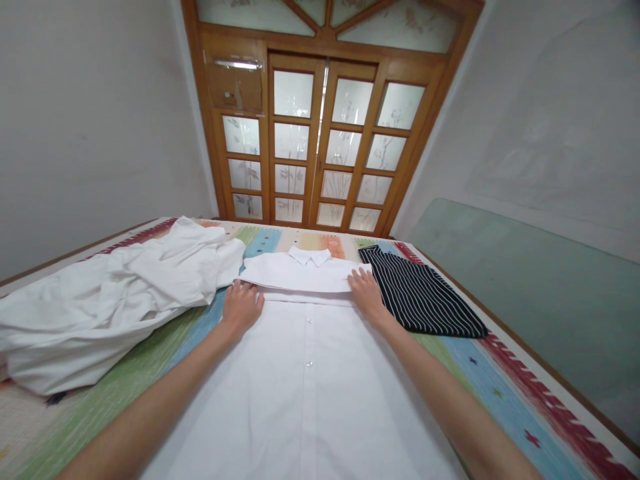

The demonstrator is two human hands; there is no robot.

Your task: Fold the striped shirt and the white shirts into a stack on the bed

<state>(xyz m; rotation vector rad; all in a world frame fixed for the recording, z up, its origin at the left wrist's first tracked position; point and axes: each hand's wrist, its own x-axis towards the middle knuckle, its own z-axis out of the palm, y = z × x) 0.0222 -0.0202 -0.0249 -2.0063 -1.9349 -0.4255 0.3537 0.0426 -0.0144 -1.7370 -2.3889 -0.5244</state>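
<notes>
A white button-up shirt [335, 360] lies front side up, its collar at the far end and its buttons running down the middle. Sleeve fabric [300, 277] is folded across the chest below the collar. My left hand [243, 303] rests on the shirt's left edge beside the fold, fingers extended and partly hidden by the back of the hand. On the right end of the folded sleeve lies my right hand [365, 288], its fingers spread over the cloth.
A crumpled white garment [135, 293] lies to the left. A folded black-and-white striped garment [425, 293] lies at the right. Beneath is a colourful striped bed cover [195, 340]. Wood-framed glass doors [320, 147] stand behind, with walls on both sides.
</notes>
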